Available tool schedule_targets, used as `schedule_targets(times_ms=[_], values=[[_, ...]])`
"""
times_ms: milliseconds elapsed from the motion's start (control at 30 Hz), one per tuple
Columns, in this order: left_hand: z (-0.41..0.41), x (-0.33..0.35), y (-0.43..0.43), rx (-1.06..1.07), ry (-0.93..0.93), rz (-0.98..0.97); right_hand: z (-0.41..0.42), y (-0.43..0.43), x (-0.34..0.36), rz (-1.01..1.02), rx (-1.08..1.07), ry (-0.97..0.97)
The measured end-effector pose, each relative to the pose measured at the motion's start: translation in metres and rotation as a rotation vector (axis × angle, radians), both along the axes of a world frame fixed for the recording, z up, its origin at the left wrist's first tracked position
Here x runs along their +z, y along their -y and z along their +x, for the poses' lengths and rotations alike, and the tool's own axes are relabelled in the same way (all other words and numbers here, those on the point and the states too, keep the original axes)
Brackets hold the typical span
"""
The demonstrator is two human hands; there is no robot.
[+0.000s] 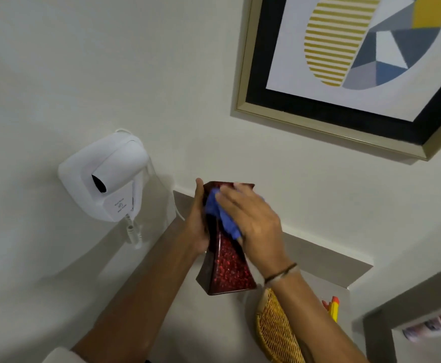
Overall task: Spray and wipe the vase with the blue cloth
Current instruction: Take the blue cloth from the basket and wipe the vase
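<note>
A tall dark red vase (227, 268) with a speckled glossy face and a flared base is held up in front of the wall, above the counter. My left hand (197, 224) grips its narrow middle from the left side. My right hand (250, 221) presses a crumpled blue cloth (222, 213) flat against the vase's upper front, fingers stretched towards the rim. The yellow and orange top of a spray bottle (333, 307) shows at the lower right, partly hidden behind my right forearm.
A white wall-mounted hair dryer (106, 179) hangs at the left with its cord dangling. A framed abstract picture (350, 64) is on the wall above. A woven wicker basket (277, 331) sits on the grey counter (203, 334) under my right arm. A mirror edge shows pink bottles (434, 326).
</note>
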State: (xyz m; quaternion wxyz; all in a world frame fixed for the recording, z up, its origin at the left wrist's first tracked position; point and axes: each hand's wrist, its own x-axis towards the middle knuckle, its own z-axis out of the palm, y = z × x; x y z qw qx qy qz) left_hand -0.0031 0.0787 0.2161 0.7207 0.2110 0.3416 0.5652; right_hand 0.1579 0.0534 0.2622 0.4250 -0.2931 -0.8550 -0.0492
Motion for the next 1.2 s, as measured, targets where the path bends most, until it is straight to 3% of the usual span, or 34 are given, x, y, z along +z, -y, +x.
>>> schedule_targets(times_ms=[100, 167, 233, 400, 567, 633, 767, 967, 1200], values=[[0.006, 0.002, -0.004, -0.005, -0.046, -0.008, -0.002, -0.022, 0.020, 0.059, -0.055, -0.076], [0.009, 0.012, 0.001, 0.020, -0.085, 0.166, 0.001, -0.021, 0.012, 0.046, -0.025, -0.077], [-0.003, 0.012, -0.002, 0.020, 0.060, 0.080, 0.005, -0.006, -0.013, -0.005, 0.051, -0.023], [-0.029, 0.008, -0.024, 0.248, -0.068, -0.033, 0.018, 0.049, -0.074, -0.211, 0.176, 0.063], [-0.014, 0.000, -0.016, 0.137, -0.066, -0.070, 0.013, 0.036, -0.049, -0.184, 0.098, 0.029], [0.005, 0.004, -0.007, -0.032, 0.032, -0.007, 0.003, 0.016, -0.021, -0.110, 0.018, -0.052], [0.015, 0.015, -0.003, -0.088, 0.205, 0.066, -0.008, -0.005, 0.004, -0.051, -0.038, -0.120], [-0.024, 0.016, -0.025, 0.211, -0.078, 0.000, 0.007, 0.047, -0.057, -0.285, 0.158, 0.013], [-0.035, 0.001, -0.018, 0.278, -0.021, -0.008, 0.055, 0.080, -0.091, -0.523, 0.197, -0.168]])
